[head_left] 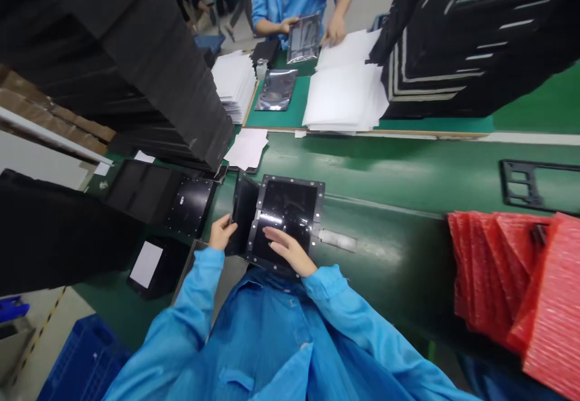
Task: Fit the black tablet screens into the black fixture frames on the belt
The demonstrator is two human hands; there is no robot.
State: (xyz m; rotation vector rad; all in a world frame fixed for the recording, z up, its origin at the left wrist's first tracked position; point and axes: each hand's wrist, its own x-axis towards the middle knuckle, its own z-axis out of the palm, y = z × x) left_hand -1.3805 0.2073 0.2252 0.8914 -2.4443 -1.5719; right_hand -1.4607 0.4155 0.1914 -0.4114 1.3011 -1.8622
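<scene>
In front of me on the green table lies a flat black panel (290,205) with a grey border, small light studs along its edges and a glossy face. A thin dark sheet (244,205) stands tilted along its left side. My left hand (221,232) pinches the outer edge of that dark sheet between thumb and fingers. Over the lower part of the glossy face is my right hand (290,251), fingers stretched out and holding nothing; whether it touches the surface I cannot tell. A silvery strip (338,240) sticks out from the panel's right side.
Tall black stacks (149,75) rise at the left, near a studded black panel (190,206). Red bubble-wrap pouches (498,268) and a black frame (521,182) lie right. Across the table, a person in blue handles a silvery bag (304,38) beside white sheets (344,102).
</scene>
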